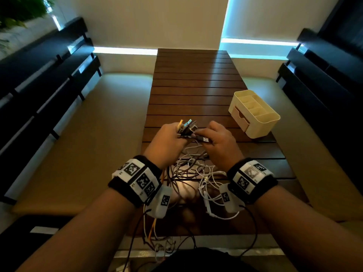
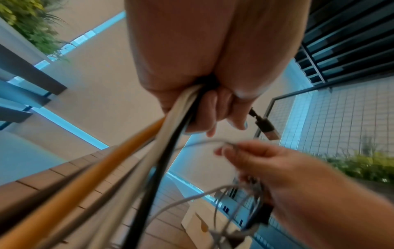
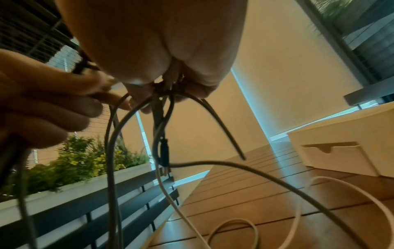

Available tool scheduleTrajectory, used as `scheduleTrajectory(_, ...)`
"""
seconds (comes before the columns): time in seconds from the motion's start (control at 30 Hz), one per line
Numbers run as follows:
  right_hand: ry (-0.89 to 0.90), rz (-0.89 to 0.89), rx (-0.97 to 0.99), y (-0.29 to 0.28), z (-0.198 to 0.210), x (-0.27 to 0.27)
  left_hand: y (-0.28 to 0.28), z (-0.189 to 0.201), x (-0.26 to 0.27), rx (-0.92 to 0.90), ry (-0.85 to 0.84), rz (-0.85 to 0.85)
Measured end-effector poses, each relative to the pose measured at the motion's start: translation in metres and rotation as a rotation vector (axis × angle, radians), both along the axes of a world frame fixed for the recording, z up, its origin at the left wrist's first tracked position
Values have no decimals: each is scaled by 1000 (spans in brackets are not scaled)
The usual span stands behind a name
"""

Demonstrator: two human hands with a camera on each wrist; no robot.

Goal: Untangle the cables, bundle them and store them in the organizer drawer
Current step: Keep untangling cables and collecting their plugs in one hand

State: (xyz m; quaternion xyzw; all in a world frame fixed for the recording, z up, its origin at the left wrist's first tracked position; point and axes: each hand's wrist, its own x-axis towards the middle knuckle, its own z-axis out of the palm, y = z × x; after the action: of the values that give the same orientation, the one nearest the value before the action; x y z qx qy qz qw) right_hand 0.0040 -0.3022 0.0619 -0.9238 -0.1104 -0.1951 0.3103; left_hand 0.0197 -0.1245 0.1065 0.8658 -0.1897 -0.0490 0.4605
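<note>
Above the wooden table, my left hand grips a bunch of cable ends, and their USB plugs fan out above my fist. In the left wrist view white, black and orange cables run down out of that fist. Just to its right, my right hand pinches a black USB plug and holds thin cable strands. Below both hands, a tangle of white and dark cables lies on the table. The cream organizer stands at the right edge, its drawer closed.
Cushioned benches with dark slatted backs flank the narrow table on both sides. Some cables hang over the near table edge toward my lap. A planter with green plants sits behind the left bench.
</note>
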Motion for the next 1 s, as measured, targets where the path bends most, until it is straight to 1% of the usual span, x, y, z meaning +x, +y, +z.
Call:
scheduleTrajectory(0.13, 26, -1, 21, 3, 7, -1, -1, -4, 5, 53, 19, -9)
scheduleTrajectory(0.2, 44, -5, 35, -1, 3, -1, 0, -2, 5, 74, 5, 13)
scheduleTrajectory(0.23, 65, -10, 50, -3, -2, -1, 1, -2, 6, 54, -12, 42)
scheduleTrajectory(0.27, 113, -23, 61, -6, -6, 0, 3, -1, 7, 24, -28, 80)
scheduleTrajectory(0.3, 202, -46, 51, -10, -11, 0, 6, -1, 7, -8, -36, 118)
scheduleTrajectory(0.37, 456, -111, -76, -19, -20, -1, 11, 0, 9, -41, -20, 157)
scheduleTrajectory(0.4, 546, -138, -153, -23, -23, -2, 12, 0, 8, -37, -2, 147)
scheduleTrajectory(0.43, 582, -159, -197, -25, -24, -4, 14, 0, 7, -25, 13, 122)
scheduleTrajectory(0.47, 571, -171, -199, -26, -22, -6, 15, 0, 6, -11, 27, 93)
scheduleTrajectory(0.53, 478, -135, -98, -22, -10, -10, 16, -2, 5, -6, 47, 50)
scheduleTrajectory(0.63, 330, 30, 119, -10, 19, -17, 13, -2, 2, -43, 97, -25)
scheduleTrajectory(0.7, 299, 109, 162, -3, 34, -21, 12, -2, 0, -87, 127, -40)
scheduleTrajectory(0.73, 325, 117, 176, 0, 38, -23, 12, -3, 0, -116, 137, -28)
scheduleTrajectory(0.83, 474, 98, 185, 4, 43, -33, 16, -8, 1, -266, 207, 48)
scheduleTrajectory(0.87, 561, 111, 175, 4, 43, -38, 18, -8, 1, -327, 246, 67)
scheduleTrajectory(0.9, 691, 148, 165, 3, 45, -44, 21, -8, 1, -384, 286, 78)
scheduleTrajectory(0.93, 861, 214, 155, 2, 46, -51, 23, -8, 1, -430, 323, 76)
scheduleTrajectory(1.0, 1207, 392, 155, 0, 49, -65, 27, -5, -1, -504, 392, 60)
